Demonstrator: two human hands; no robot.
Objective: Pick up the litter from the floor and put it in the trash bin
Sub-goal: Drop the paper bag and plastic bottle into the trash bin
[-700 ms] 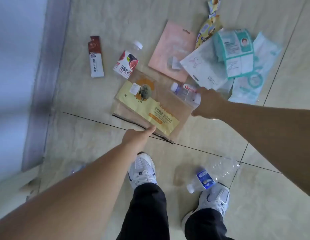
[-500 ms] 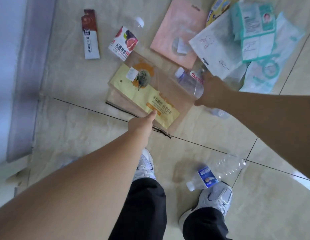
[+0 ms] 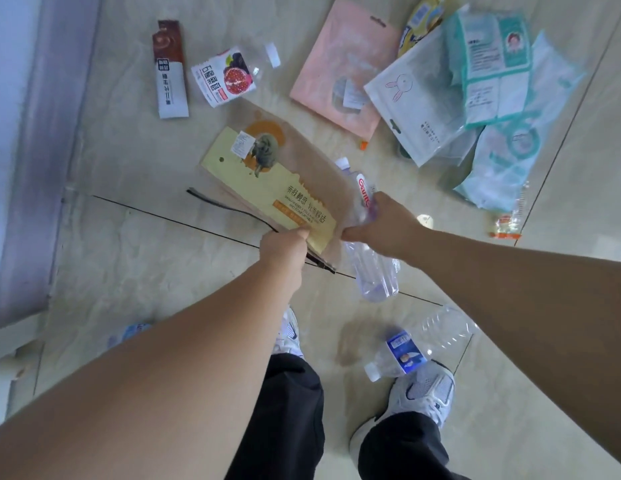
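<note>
Litter lies spread over a beige tiled floor. My left hand (image 3: 285,249) pinches the near corner of a clear plastic bag with a yellow card inside (image 3: 267,181). My right hand (image 3: 382,225) is closed around the middle of a clear bottle with a red label (image 3: 373,271), whose base points toward me. Another clear bottle with a blue label (image 3: 416,344) lies by my right shoe. Further away are a brown-and-white sachet (image 3: 168,69), a pomegranate-label bottle (image 3: 226,77), a pink pouch (image 3: 343,64), a white rabbit pouch (image 3: 416,95) and teal packets (image 3: 496,64). No trash bin is in view.
A grey door frame or wall base (image 3: 42,150) runs along the left. My two white shoes (image 3: 420,393) stand at the bottom centre. A small orange wrapper (image 3: 506,225) lies at the right, and a pale bottle (image 3: 129,332) shows beside my left forearm.
Both hands reached down and closed: the left took hold of the yellow-card bag's corner, the right gripped the red-label bottle. The view moved closer to the floor.
</note>
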